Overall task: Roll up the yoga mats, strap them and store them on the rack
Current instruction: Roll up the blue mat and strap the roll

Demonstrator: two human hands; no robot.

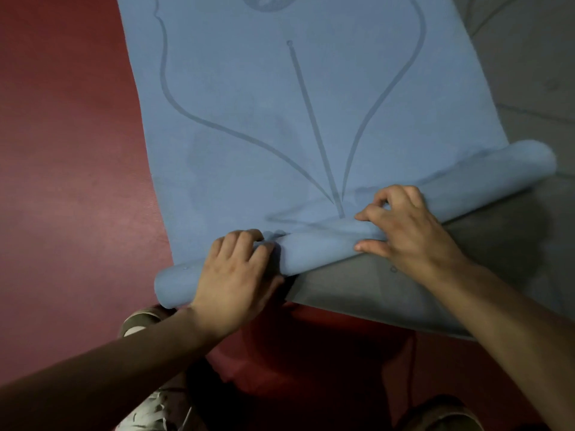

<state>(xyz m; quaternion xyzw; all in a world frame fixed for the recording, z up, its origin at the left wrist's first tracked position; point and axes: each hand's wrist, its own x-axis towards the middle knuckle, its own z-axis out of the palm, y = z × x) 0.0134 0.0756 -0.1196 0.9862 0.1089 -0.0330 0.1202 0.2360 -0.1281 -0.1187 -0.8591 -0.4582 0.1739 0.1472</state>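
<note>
While one blue mat [280, 119] overlaps one grey mat [529, 119], left hand [233, 275] and right hand [410, 231] both grip the blue roll [320, 247].

Open passage over red floor [68, 150] left of the blue mat [280, 135]. Barred across the middle by its roll [317, 247]; crowded nearside by shoes [140, 318] and a grey mat [373, 290].

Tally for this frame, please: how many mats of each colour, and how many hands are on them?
blue mat: 1
grey mat: 1
hands: 2, left hand and right hand, both on the blue roll
Total: 4
</note>
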